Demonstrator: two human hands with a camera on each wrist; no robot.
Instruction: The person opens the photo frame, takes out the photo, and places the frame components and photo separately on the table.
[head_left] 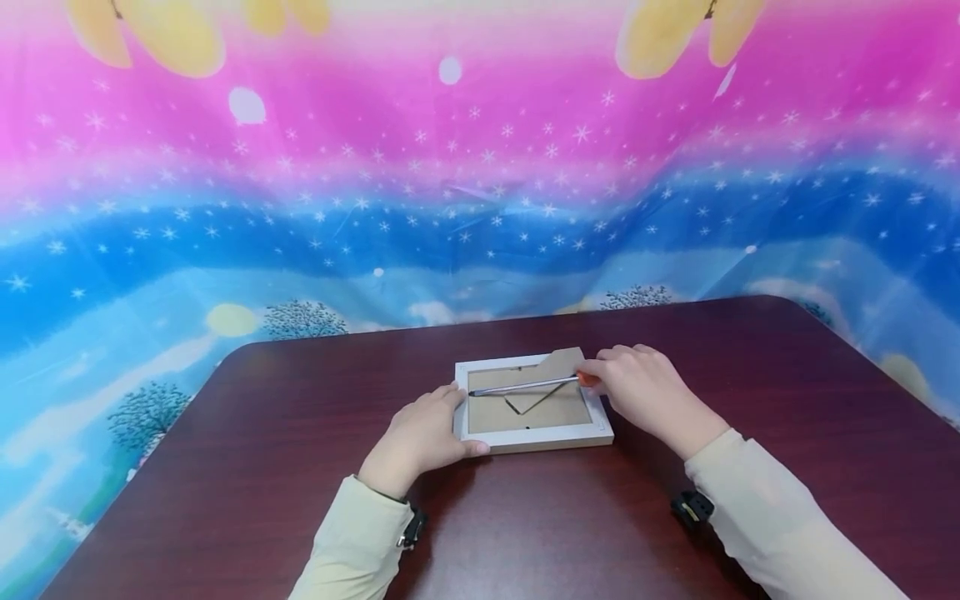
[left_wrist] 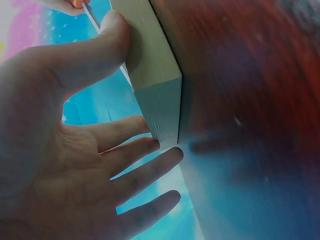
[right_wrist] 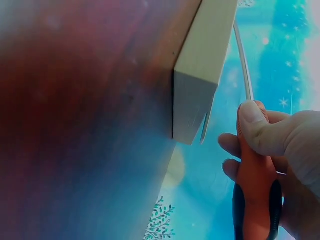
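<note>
A picture frame (head_left: 536, 438) with a white border lies back up on the table. Its brown backing board (head_left: 491, 417) carries a bent strut line, and a flap (head_left: 562, 363) sticks up past its far right edge. My left hand (head_left: 423, 429) steadies the frame's left end, thumb on the near side and the other fingers spread along the left side. In my right hand (head_left: 645, 387) I grip a screwdriver by its orange and black handle (right_wrist: 255, 192). The screwdriver's metal shaft (head_left: 525, 385) crosses above the backing, its dark tip at the left inner edge of the border.
The dark red-brown table (head_left: 300, 467) extends around the frame on all sides. Behind it hangs a colourful cloth (head_left: 480, 208) with snowflakes and trees. Dark straps with small devices (head_left: 692, 508) sit at both wrists.
</note>
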